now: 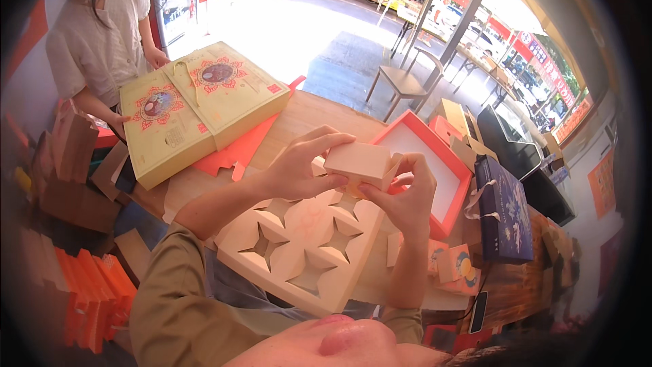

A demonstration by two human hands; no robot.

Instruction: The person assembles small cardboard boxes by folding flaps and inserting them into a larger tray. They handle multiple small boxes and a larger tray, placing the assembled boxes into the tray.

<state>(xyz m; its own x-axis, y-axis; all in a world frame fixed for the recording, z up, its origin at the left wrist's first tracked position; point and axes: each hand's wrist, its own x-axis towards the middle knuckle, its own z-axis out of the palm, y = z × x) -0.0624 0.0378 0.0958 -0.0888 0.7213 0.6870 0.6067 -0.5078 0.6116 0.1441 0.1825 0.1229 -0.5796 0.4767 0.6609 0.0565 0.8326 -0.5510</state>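
Note:
Both my hands are raised over the table around a small pale cardboard box. My left hand grips its left side, fingers on top and thumb at the near edge. At its right end, my right hand pinches the box by an edge or flap; its exact hold is partly hidden. Below them lies a beige tray insert with several star-shaped cut-outs. Beside my right hand, a red-orange box tray with a white inside lies tilted. Several small orange printed boxes sit near my right forearm.
Across the table at the left, a person touches a large yellow gift box resting near an orange-red sheet. A dark blue box and a phone are at the right. Orange packaging is stacked at lower left. A chair stands beyond the table.

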